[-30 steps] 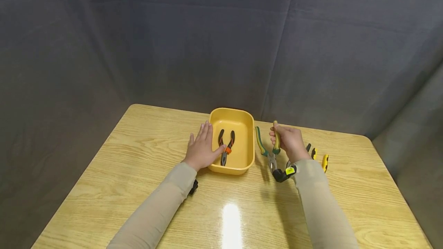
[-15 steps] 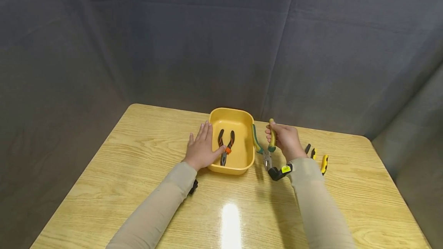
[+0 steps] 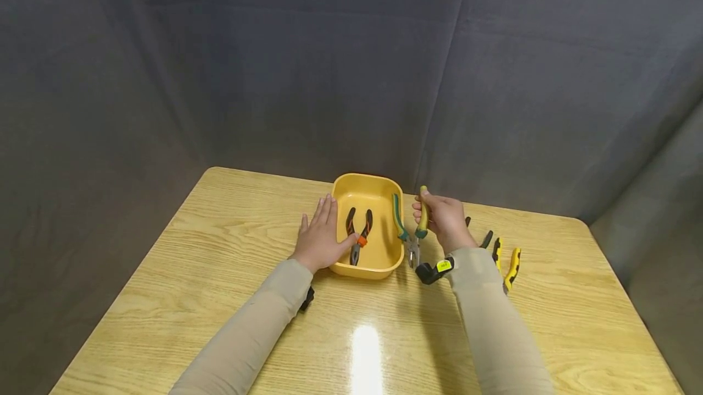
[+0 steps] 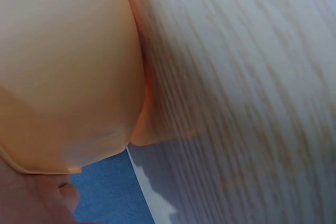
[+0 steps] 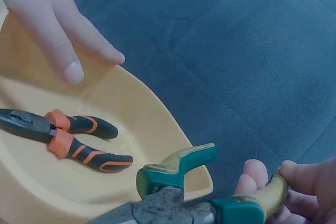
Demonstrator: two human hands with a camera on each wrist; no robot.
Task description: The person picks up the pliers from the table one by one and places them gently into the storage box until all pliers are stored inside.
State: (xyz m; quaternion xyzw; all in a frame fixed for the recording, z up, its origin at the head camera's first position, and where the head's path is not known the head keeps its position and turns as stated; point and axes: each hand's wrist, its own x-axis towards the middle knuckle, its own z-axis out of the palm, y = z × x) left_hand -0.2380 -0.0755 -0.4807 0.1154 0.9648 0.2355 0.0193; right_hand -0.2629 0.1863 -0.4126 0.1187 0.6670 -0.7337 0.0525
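My right hand (image 3: pixel 443 219) grips one yellow-and-green handle of a pair of pliers (image 5: pixel 163 208), which hangs jaws down with its handles spread. In the head view its other handle overlaps the right rim of a yellow plastic tub (image 3: pixel 368 271). My left hand (image 3: pixel 320 235) rests on the tub's left rim with straight fingers, the thumb reaching over the inside. On the tub's floor lies a second pair of pliers (image 5: pixel 89 140) with black-and-orange handles. The left wrist view is mostly filled by the tub's outer wall (image 4: pixel 68 77).
To the right, partly behind my right forearm, several more tools lie on the wooden table (image 3: pixel 219 248). A black handle (image 3: pixel 487 239) and a yellow-and-black handle (image 3: pixel 513 267) show there. A grey curtain (image 3: pixel 307 77) hangs behind the table.
My right hand has moved left with the green-and-yellow pliers, from beside the tub to its right rim. More of the tools on the right now shows. The left hand has stayed in place.
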